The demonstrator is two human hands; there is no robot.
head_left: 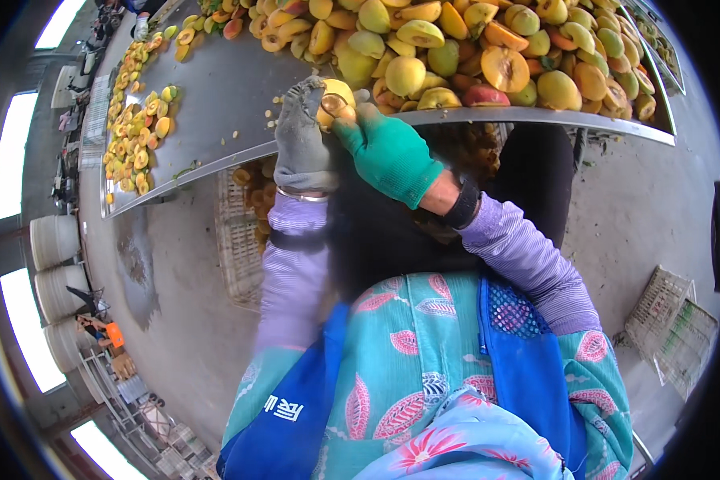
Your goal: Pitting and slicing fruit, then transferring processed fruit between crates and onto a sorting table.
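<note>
My left hand [304,144], in a grey glove, grips a yellow peach [336,102] over the near edge of the metal table [224,96]. Its cut side, with a brown centre, faces up. My right hand [392,156], in a green glove, is closed with thumb and fingers against the right side of that peach. Whatever else lies in the right fingers is hidden. Just beyond both hands rises a big heap of peaches [504,70], many of them halved, yellow to red.
Peach halves [140,132] lie spread at the table's left end. Below the table stands a crate [240,240] with peaches. Pale crates [670,328] sit on the floor at right. White tubs [56,240] line the left side. Another person's gloved hand [142,28] shows at the far left.
</note>
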